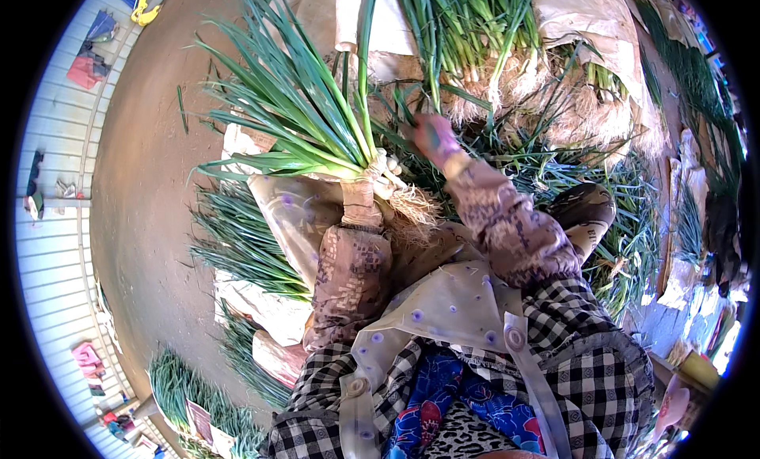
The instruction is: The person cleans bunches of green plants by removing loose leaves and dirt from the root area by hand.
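My left hand [374, 171] is closed round a bunch of green onions [321, 119]. Their long green leaves fan toward the upper left, and the pale stringy roots [412, 204] stick out to the right. Tape wraps that wrist below a camouflage sleeve. My right hand [435, 139], in a stained pink glove, reaches forward to the near side of a heap of green onions [475, 32]. Leaves lie about its fingers, which are blurred and partly hidden, so whether they grip anything cannot be made out.
Loose green leaves [546, 178] litter the ground right of my right hand. More green onions lie in piles at left [245, 233] and lower left [182, 384]. Pale sacking [590, 20] partly covers the far heap. Brown floor [150, 198] runs along a white ribbed wall [51, 245].
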`<control>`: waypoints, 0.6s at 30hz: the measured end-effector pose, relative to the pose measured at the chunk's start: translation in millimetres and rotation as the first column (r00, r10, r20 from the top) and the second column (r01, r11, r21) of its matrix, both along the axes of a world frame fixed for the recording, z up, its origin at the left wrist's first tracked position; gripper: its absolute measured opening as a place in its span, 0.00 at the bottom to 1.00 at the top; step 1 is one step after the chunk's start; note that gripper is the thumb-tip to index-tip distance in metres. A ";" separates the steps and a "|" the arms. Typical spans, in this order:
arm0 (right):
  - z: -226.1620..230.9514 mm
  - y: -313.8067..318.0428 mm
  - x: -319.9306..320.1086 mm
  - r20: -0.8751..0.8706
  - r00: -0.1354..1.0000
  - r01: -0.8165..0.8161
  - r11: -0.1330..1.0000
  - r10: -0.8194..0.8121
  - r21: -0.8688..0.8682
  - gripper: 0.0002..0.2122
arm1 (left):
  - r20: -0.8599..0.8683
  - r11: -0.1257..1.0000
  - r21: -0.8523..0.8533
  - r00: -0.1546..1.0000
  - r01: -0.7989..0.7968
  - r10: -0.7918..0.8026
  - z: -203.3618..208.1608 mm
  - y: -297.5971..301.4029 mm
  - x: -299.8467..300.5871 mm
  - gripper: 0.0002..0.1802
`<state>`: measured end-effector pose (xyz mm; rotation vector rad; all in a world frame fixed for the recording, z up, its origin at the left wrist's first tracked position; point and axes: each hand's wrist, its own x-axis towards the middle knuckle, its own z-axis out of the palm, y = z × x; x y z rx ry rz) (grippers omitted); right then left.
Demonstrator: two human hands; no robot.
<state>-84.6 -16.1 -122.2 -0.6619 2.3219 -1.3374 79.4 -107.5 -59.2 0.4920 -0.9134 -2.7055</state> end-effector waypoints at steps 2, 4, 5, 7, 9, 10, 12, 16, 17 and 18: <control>-25.8 35.4 33.0 -0.246 0.962 -0.046 0.961 0.116 0.273 0.10 | 0.041 0.996 -0.039 0.996 -0.081 0.082 12.3 -9.9 19.6 0.13; -80.9 99.6 24.7 -0.302 0.821 -0.233 0.766 0.485 0.599 0.14 | -0.001 0.998 -0.064 1.000 -0.015 0.015 -1.1 -18.7 13.0 0.16; -92.1 118.0 22.7 -0.124 0.716 -0.423 0.568 0.687 0.706 0.16 | -0.049 0.999 -0.037 0.998 0.039 -0.041 -0.9 -21.7 11.2 0.16; -62.6 104.5 25.5 -0.105 0.715 -0.415 0.539 0.692 0.733 0.15 | -0.134 0.995 -0.002 0.986 0.099 -0.098 3.6 -27.0 18.7 0.17; 42.1 63.4 35.5 -0.016 0.725 -0.412 0.453 0.688 0.791 0.14 | -0.142 0.990 0.086 0.985 0.109 -0.096 0.5 -22.6 28.5 0.16; 80.6 43.5 40.4 -0.034 0.848 -0.429 0.722 0.530 0.543 0.14 | -0.094 0.992 0.089 0.992 0.093 -0.085 10.8 -15.3 33.8 0.16; 119.0 20.4 37.9 -0.048 0.958 -0.282 0.959 0.284 0.041 0.14 | -0.033 0.984 0.106 0.990 0.140 -0.138 6.5 -11.3 29.3 0.15; 114.8 -16.4 14.0 -0.395 0.856 -0.475 0.808 0.333 -0.348 0.15 | 0.149 0.977 -0.135 0.979 0.162 -0.142 12.3 3.2 21.8 0.16; 104.8 -20.0 15.0 -0.227 0.886 -0.462 0.742 0.404 -0.485 0.14 | 0.123 0.980 -0.137 0.984 0.147 -0.130 12.3 2.7 21.1 0.16; 104.9 -18.8 21.6 -0.121 0.887 -0.435 0.718 0.446 -0.543 0.13 | 0.103 0.984 -0.135 0.989 0.119 -0.106 9.5 1.1 23.6 0.16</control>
